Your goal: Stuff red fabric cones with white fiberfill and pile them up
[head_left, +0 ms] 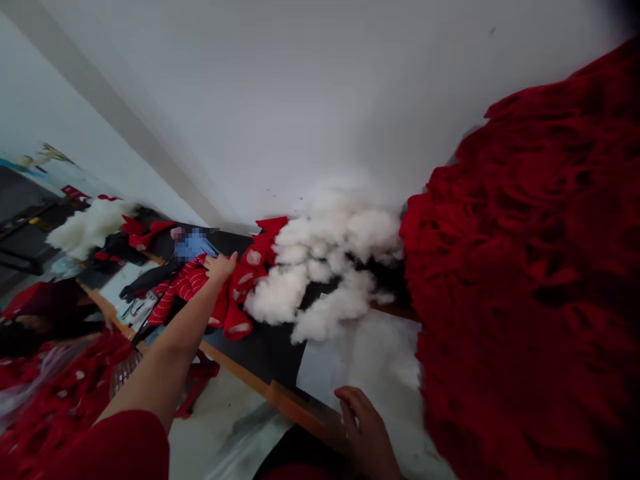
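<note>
Red striped fabric [185, 283] lies on the black-topped table [260, 360] left of centre in the frame, its long axis running from lower left to upper right, and the left hand [220, 268] rests on its far end with the fingers spread, the grip open. Beside it are red pouches [245, 293] with white patches, and a loose heap of white fiberfill [320, 273] remains unpacked. The right hand [365, 427], loosely curled and holding nothing visible, sits at bottom centre, and a large mound of red cloth [525, 267] fills the right of the frame.

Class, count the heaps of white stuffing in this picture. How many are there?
2: a large heap of white stuffing in the middle, a smaller heap far left. Others may be hidden.
</note>
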Demonstrator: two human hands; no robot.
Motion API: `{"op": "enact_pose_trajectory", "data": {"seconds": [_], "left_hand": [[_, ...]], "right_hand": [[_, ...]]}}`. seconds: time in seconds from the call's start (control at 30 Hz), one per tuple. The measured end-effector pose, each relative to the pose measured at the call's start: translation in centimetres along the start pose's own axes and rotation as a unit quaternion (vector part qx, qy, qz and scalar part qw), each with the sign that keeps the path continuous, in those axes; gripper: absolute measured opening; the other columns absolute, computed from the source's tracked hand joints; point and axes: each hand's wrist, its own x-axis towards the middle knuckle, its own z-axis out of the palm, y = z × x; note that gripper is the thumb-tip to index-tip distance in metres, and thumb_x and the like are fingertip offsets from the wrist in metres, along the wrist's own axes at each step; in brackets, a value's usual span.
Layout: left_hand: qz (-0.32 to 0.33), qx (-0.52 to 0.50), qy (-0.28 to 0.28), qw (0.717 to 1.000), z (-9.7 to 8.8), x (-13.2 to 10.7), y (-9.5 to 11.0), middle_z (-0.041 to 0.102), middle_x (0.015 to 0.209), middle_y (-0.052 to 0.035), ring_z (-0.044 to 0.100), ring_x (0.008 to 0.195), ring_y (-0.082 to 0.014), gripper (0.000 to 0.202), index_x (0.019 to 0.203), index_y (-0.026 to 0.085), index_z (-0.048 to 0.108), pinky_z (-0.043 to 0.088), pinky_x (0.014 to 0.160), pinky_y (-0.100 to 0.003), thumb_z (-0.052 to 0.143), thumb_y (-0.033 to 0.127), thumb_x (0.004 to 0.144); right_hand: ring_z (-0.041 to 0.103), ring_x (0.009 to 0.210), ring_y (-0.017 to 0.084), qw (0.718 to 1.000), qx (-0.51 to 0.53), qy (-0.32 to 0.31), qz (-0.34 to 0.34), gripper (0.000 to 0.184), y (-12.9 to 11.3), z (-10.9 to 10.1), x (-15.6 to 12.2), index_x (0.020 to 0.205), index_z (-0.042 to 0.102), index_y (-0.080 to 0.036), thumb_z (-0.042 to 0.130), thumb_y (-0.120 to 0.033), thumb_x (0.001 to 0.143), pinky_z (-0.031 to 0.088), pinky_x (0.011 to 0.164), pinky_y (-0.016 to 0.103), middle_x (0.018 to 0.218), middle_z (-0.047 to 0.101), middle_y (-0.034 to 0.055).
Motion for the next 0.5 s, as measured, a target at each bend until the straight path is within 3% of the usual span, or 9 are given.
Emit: {"op": "enact_pose_trajectory", "data": {"seconds": [0.07,0.13,0.2,0.3,0.4,0.5], "left_hand": [[0.03,0.086,-0.041,0.995,1.8,0.9,0.7,0.053,0.102,-0.0177,0.044,0.103,-0.0291,0.03,0.093,0.006,0.055,0.035,0.082,-0.043,0.042,0.031,0.082],[0.084,0.138,-0.11,0.981,4.4,1.7,1.7,0.053,0.108,-0.0155,0.042,0.107,-0.0272,0.024,0.095,0.011,0.058,0.034,0.087,-0.04,0.047,0.026,0.079],[0.135,0.173,-0.189,0.957,7.3,2.3,2.6,0.058,0.104,-0.0109,0.046,0.106,-0.023,0.016,0.089,0.016,0.061,0.034,0.09,-0.036,0.052,0.02,0.076],[0.159,0.234,-0.258,0.924,11.1,2.6,3.1,0.06,0.099,-0.0098,0.05,0.102,-0.0221,0.015,0.09,0.015,0.061,0.036,0.09,-0.039,0.053,0.018,0.077],[0.152,0.286,-0.286,0.902,13.0,2.7,2.7,0.055,0.108,-0.0091,0.053,0.098,-0.0203,0.029,0.106,0.014,0.054,0.044,0.084,-0.042,0.05,0.029,0.082],[0.143,0.311,-0.293,0.893,13.4,2.8,2.6,0.053,0.111,-0.009,0.054,0.096,-0.019,0.035,0.112,0.014,0.05,0.047,0.08,-0.04,0.049,0.033,0.082]], "right_hand": [[0.063,0.085,0.018,1.0,-0.005,0.004,0.018,0.026,-0.1,0.1,0.7,0.086,0.063,-0.021,0.037,-0.025,0.084,0.053,0.075,0.03,0.09,0.064,0.0072],[0.063,0.086,0.018,1.0,-0.009,0.005,0.03,0.026,-0.2,0.0,1.3,0.087,0.063,-0.021,0.037,-0.025,0.084,0.053,0.077,0.031,0.091,0.064,0.0072],[0.062,0.087,0.018,0.999,-0.013,0.015,0.035,0.026,-0.2,-0.2,1.7,0.087,0.062,-0.021,0.037,-0.025,0.084,0.052,0.079,0.031,0.092,0.064,0.007],[0.062,0.087,0.018,0.998,-0.018,0.041,0.037,0.025,0.3,-0.6,1.8,0.089,0.062,-0.021,0.037,-0.026,0.085,0.052,0.079,0.031,0.093,0.064,0.0072],[0.062,0.087,0.018,0.996,-0.027,0.072,0.053,0.024,1.1,-0.8,1.2,0.089,0.061,-0.02,0.037,-0.023,0.084,0.052,0.077,0.03,0.093,0.064,0.0079],[0.062,0.085,0.017,0.993,-0.034,0.088,0.078,0.024,1.9,-0.8,0.4,0.087,0.061,-0.019,0.037,-0.022,0.083,0.052,0.075,0.029,0.091,0.064,0.0079]]}}
